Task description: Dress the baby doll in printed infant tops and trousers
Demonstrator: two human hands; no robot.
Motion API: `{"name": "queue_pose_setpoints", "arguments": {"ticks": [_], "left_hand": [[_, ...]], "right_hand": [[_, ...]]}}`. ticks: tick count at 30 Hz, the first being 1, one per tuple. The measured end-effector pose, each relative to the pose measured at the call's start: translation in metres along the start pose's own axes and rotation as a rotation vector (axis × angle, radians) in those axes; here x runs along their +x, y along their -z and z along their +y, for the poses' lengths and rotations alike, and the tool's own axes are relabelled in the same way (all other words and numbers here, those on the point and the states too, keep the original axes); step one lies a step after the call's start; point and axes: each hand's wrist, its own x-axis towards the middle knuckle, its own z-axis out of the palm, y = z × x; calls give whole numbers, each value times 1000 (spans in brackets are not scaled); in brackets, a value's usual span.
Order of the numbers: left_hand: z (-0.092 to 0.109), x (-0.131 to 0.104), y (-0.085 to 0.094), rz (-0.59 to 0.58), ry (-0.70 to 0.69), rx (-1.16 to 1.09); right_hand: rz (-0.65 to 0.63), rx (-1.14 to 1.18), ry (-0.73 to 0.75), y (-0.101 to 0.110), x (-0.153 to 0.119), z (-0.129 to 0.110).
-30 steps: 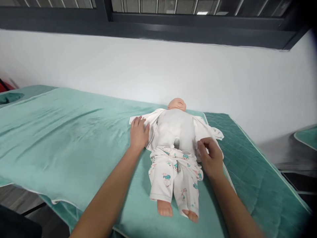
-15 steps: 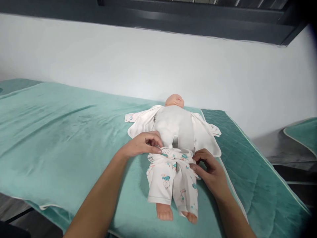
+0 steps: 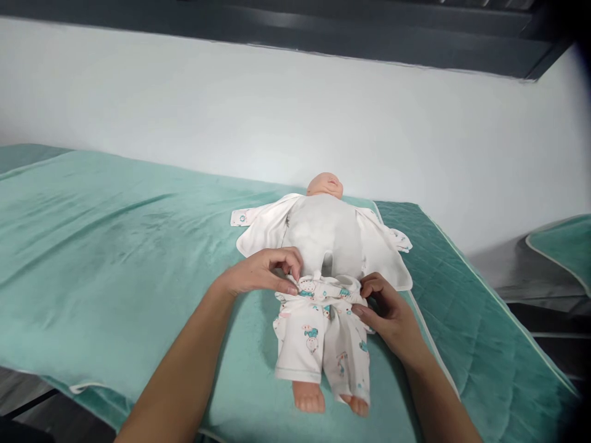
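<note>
A baby doll (image 3: 325,184) lies on its back, head toward the wall and feet toward me. White printed pants (image 3: 302,344) cover its legs, with both feet showing below the cuffs. The waistband is bunched around the hips. My left hand (image 3: 272,271) pinches the waistband at its left side, and my right hand (image 3: 385,311) pinches it at the right side. A white jacket (image 3: 388,255) is spread open under the doll, its sleeves out to both sides. The doll's grey-white cloth torso (image 3: 323,231) is uncovered.
A light green padded cover (image 3: 115,264) lies under the doll and reaches far left. On the right is a darker quilted green cover (image 3: 462,307). A white wall (image 3: 277,111) rises behind, with a dark frame (image 3: 323,31) above.
The view has shifted slightly. Both hands keep nearly the same places at the waistband, and the left fingers have moved a little. The doll and jacket look unchanged.
</note>
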Motion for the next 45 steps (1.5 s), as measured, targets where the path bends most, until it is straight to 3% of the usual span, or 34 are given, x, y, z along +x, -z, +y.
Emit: {"name": "queue_pose_setpoints", "arguments": {"ticks": [10, 14, 20, 27, 31, 39, 45], "left_hand": [[4, 0, 1, -58, 44, 60], [0, 2, 1, -27, 27, 30], [-9, 5, -5, 220, 46, -61], [-25, 16, -8, 549, -33, -88], [-33, 22, -6, 671, -54, -72], [-40, 25, -3, 657, -3, -70], [-39, 25, -2, 619, 42, -70]], "right_hand": [[-64, 51, 5, 1, 1, -3], [-39, 125, 8, 2, 0, -2], [30, 207, -11, 2, -1, 1], [194, -96, -102, -1, 5, 3], [181, -250, -111, 3, 21, 0], [233, -332, -68, 27, 86, -3], [352, -202, -123, 9, 105, 19]]}}
